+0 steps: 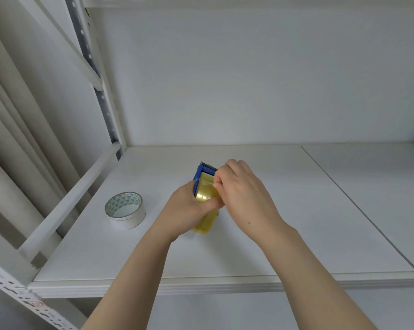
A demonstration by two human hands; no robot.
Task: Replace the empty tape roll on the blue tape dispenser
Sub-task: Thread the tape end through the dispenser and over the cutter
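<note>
The blue tape dispenser (198,178) is held up over the middle of the white shelf, its toothed blade pointing away from me. A yellowish clear tape roll (204,198) sits inside it, its lower part showing below my hands. My left hand (185,210) grips the dispenser and roll from the left, thumb across the tape. My right hand (239,189) pinches the tape near the dispenser's right side, just under the blade. A white empty roll core (125,210) with a green triangle pattern inside lies flat on the shelf to the left, apart from both hands.
The white shelf board (248,246) has a seam (358,206) running diagonally on the right. A white wall stands behind it. Metal rack uprights and braces (99,75) rise at the left, and the shelf's front edge (201,285) is near me.
</note>
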